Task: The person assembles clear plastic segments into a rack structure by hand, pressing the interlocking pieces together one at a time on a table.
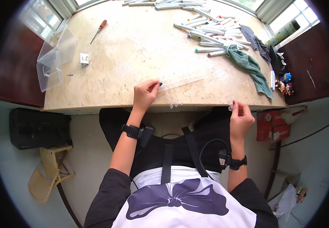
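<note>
My left hand (145, 94) is closed in a pinch above the near part of the table, at the left end of a long, clear plastic strip (185, 81). Thin see-through pieces hang from the strip toward the table's front edge. My right hand (242, 118), farther right and just off that edge, pinches a small clear plastic piece (231, 108); its exact shape is too small to tell. Several more clear plastic pieces (221, 75) lie on the tabletop between the two hands and the markers.
White-barrelled markers (206, 32) lie heaped at the back right, beside a green cloth (248, 66). An orange-handled screwdriver (99, 31) rests at the back left. Clear plastic boxes (50, 70) stand along the left edge, small figurines (286, 83) along the right.
</note>
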`<state>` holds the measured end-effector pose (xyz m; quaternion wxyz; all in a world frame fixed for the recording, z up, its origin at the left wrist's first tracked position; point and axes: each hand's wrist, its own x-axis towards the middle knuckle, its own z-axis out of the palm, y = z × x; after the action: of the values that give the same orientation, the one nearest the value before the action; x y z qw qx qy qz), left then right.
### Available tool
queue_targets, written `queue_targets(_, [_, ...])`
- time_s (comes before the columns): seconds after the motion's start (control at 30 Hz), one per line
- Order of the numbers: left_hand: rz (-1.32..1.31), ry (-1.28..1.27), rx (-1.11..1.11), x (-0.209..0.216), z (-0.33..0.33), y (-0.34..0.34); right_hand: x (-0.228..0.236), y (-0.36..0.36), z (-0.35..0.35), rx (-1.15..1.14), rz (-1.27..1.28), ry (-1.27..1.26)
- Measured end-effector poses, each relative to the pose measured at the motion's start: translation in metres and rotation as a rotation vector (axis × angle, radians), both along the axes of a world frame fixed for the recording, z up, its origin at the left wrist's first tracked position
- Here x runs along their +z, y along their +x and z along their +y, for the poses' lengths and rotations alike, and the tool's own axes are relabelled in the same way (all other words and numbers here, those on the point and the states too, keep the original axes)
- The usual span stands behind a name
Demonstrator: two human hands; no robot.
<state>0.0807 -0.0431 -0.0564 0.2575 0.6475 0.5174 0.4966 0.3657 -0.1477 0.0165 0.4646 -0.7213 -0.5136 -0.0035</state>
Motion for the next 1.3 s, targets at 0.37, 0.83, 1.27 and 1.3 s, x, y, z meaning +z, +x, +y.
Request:
queue_targets(0.37, [0.086, 0.149, -0.121, 0.005, -0.004, 0.000, 0.004, -0.099, 0.038, 0.337, -0.038, -0.129])
queue_targets(0.83, [0.127, 0.167, -0.096, -0.001, -0.004, -0.003, -0.007, -0.106, 0.036, 0.430, -0.172, -0.163])
queue_targets(1.27, [0.133, 0.185, -0.066, 0.000, -0.003, -0.002, -0.001, -0.083, 0.042, 0.187, -0.053, 0.042])
queue_targets(1.3, [0.133, 0.185, -0.065, -0.001, -0.003, -0.002, -0.003, -0.069, 0.047, 0.139, -0.015, 0.039])
